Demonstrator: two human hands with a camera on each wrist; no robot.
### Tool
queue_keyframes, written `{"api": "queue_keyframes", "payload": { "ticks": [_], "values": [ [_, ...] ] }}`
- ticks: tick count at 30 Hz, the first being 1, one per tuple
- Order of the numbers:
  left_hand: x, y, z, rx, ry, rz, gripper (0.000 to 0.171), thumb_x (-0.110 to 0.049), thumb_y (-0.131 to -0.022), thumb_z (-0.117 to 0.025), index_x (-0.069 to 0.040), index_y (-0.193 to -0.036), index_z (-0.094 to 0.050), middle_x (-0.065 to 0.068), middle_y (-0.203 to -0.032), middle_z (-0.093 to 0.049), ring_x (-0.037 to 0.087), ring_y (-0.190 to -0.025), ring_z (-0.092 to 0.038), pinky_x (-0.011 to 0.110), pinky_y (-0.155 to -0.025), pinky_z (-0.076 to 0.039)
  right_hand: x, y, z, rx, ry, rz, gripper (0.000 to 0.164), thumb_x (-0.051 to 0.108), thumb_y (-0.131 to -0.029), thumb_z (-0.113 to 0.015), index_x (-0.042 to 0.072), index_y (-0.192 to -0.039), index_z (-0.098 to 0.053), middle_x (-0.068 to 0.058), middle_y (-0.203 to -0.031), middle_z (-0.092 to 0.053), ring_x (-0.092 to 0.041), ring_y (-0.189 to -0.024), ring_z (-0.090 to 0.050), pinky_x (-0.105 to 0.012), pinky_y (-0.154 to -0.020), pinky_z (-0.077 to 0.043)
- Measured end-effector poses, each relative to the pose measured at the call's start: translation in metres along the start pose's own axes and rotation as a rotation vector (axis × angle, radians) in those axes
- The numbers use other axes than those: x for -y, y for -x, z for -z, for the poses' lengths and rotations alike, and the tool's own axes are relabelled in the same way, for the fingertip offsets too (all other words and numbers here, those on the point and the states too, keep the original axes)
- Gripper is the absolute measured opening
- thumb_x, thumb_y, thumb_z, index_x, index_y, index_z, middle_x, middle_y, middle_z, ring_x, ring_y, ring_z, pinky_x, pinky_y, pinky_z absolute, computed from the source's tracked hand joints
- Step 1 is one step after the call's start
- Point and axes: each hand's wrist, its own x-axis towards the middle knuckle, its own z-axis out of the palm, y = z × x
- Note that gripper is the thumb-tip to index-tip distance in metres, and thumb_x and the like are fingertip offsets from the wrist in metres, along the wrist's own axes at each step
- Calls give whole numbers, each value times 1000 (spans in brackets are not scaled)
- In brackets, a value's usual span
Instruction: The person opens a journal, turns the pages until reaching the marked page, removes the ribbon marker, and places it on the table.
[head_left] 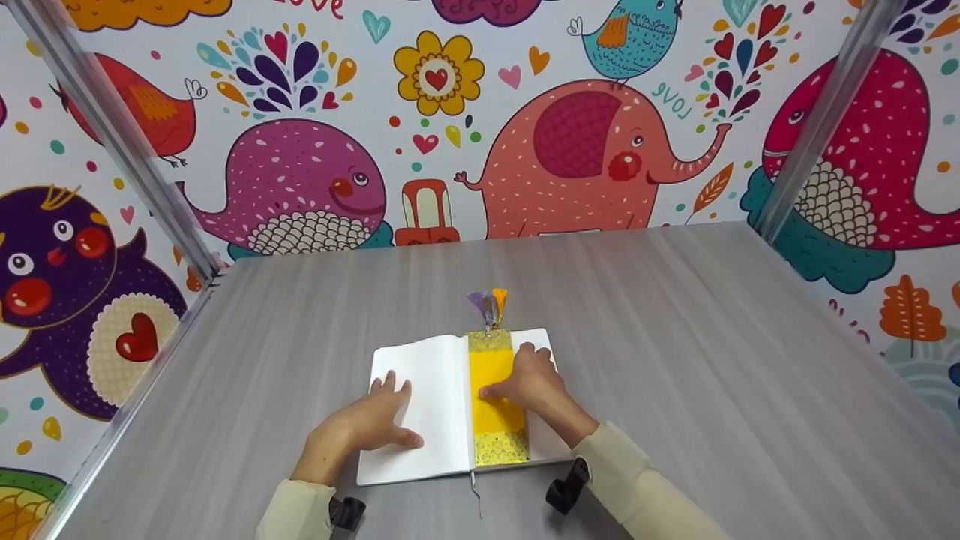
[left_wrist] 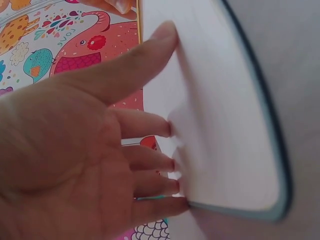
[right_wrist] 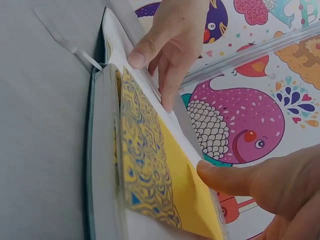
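Note:
An open notebook (head_left: 420,420) with blank white pages and a dark teal cover edge lies on the table. Along its centre fold, on the right page, is a yellow bookmark (head_left: 491,405) with patterned ends; its purple, grey and yellow tassels (head_left: 489,306) stick out past the top. My left hand (head_left: 367,420) rests spread on the left page, fingertips and thumb touching the paper, as the left wrist view also shows. My right hand (head_left: 536,379) lies over the right page, its extended thumb (right_wrist: 225,177) touching the bookmark and its fingers near the page's outer edge.
A thin ribbon marker (head_left: 476,495) trails from the notebook's lower edge onto the grey table (head_left: 675,360). Walls printed with cartoon animals (head_left: 585,165) and metal corner posts (head_left: 120,135) border the table. Black straps (head_left: 568,487) are on both wrists.

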Motion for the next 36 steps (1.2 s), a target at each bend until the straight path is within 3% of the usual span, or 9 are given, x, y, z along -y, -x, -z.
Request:
{"api": "queue_keyframes", "payload": {
  "ticks": [8,17,25,30,36],
  "values": [
    [1,1,2,2,3,1,91,-38,-73,-73,-2,-143,-27,25,-151,-8,42,-140,-8,56,-111,-14,7,-2,-2,-9,54,13,86,37,-52,-88,-1,-115,-45,-17,-99,-49,-25,-81,-50,-37,-72,-46],
    [0,1,3,8,7,3,91,-37,-74,-73,-2,-143,-26,25,-152,-7,42,-140,-7,56,-111,-13,3,-9,0,54,-3,0,85,30,-59,-86,-2,-122,-38,-15,-99,-54,-25,-82,-51,-37,-79,-47],
    [-2,3,2,4,1,-9,91,-38,-74,-72,-1,-143,-26,26,-151,-8,42,-139,-8,55,-112,-14,-4,-5,2,27,-5,101,67,29,-62,-84,4,-109,-44,-9,-92,-55,-21,-77,-51,-31,-69,-44],
    [-3,3,3,-3,8,-11,90,-36,-74,-73,-1,-143,-27,26,-151,-8,42,-139,-9,55,-112,-14,-6,-4,0,21,-44,105,67,30,-65,-82,8,-118,-45,-8,-98,-60,-19,-79,-54,-30,-70,-48],
    [-1,4,2,-1,23,-20,89,-36,-75,-73,-1,-143,-27,26,-151,-7,42,-140,-8,54,-112,-13,-11,-4,1,103,-160,122,70,23,-72,-78,9,-131,-44,-13,-109,-61,-18,-83,-58,-33,-77,-52]
  ]
}}
